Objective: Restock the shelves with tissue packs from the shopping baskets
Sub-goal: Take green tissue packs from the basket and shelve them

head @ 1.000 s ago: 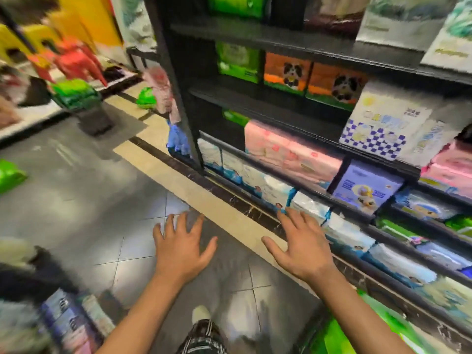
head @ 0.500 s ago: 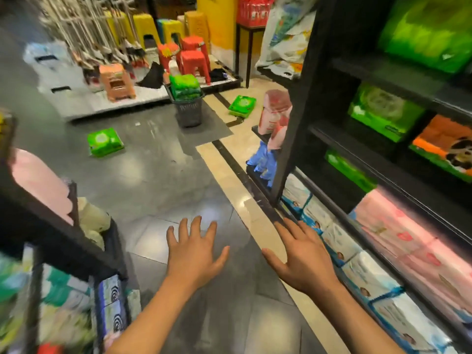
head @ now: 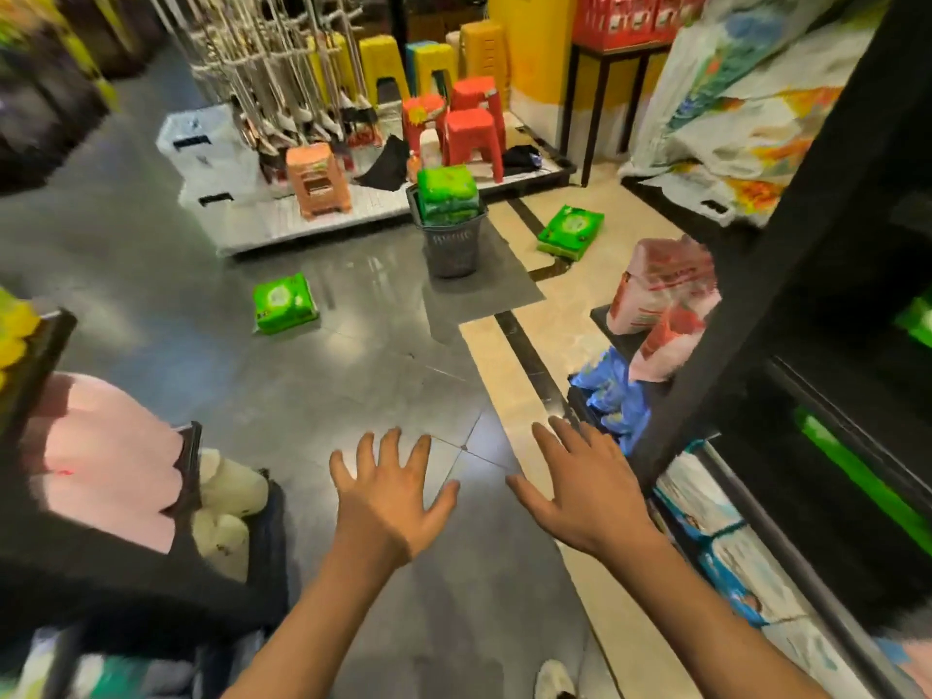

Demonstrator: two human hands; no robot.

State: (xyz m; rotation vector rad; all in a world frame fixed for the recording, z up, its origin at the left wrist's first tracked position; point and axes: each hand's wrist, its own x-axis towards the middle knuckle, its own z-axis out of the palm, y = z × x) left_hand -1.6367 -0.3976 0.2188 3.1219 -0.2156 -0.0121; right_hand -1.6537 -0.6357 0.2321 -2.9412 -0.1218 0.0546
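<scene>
**Both hands empty, green tissue packs waiting down the aisle**

Nearest, the left hand (head: 388,502) and the right hand (head: 585,491) are held out over the grey floor (head: 353,396), fingers spread and straight, holding nothing and touching nothing. Just right of the right hand stands the black shelving unit (head: 746,315); its bottom tier already holds a row of white-and-blue tissue packs (head: 706,527), and a strip of green packaging shows on the tier above.

Farther out, one green tissue pack (head: 285,303) lies flat on the floor, face up, its long axis running roughly away from the camera with a slight lean to the right. Beyond it stands a dark shopping basket (head: 451,247), with a stack of green packs (head: 448,194) rising above its rim; the top one lies flat, long side running left to right. A third green pack (head: 571,230) lies on the beige tile to the basket's right, well apart from it, turned at a diagonal.

My judgement: the restock is partway. Some shelf rows look filled, but the basket is loaded, two packs lie loose on the floor, and nothing is in hand, so a fetch comes next.
</scene>
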